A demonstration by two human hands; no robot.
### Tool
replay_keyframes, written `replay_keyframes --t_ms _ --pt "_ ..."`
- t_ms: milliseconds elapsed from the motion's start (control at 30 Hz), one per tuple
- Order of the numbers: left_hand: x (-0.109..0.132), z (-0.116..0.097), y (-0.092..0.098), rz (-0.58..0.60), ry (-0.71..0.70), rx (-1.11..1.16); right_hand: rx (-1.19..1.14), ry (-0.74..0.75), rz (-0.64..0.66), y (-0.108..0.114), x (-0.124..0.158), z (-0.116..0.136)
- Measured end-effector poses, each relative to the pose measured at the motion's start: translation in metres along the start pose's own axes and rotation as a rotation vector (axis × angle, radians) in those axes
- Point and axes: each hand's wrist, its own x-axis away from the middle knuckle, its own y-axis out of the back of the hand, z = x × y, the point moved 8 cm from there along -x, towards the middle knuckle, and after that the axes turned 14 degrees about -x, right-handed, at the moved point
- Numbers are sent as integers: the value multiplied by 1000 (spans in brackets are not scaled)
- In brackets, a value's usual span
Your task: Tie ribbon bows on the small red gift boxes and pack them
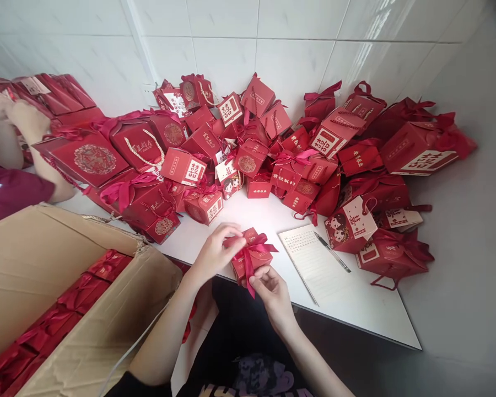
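A small red gift box [242, 267] with a dark pink ribbon bow [254, 249] on top sits at the front edge of the white table [256, 212]. At the box's upper left, my left hand [220, 251] has its fingers curled at the bow, thumb over the ribbon. My right hand [270, 286] pinches the hanging ribbon end at the box's lower right. To the right lies an open notebook [306, 262] with handwriting on it, and a black pen [333, 252] rests across its page.
Many red gift boxes [250, 157] are piled along the tiled wall. An open cardboard box [119, 309] holding red boxes stands at the lower left. Another person's hands [27, 118] are at the far left, beside more red boxes.
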Motion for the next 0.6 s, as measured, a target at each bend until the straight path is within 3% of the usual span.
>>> replay_keyframes --t_ms 133,267,433,600 --pt "21 6 -12 90 -22 31 61 68 -1 1 1 8" --pt "12 15 -12 96 -32 87 108 110 42 -1 3 14" --pt "4 -6 -8 47 -78 -25 169 120 51 -1 7 13" --pt "14 -20 -13 -21 2 -199 217 122 59 -4 12 11"
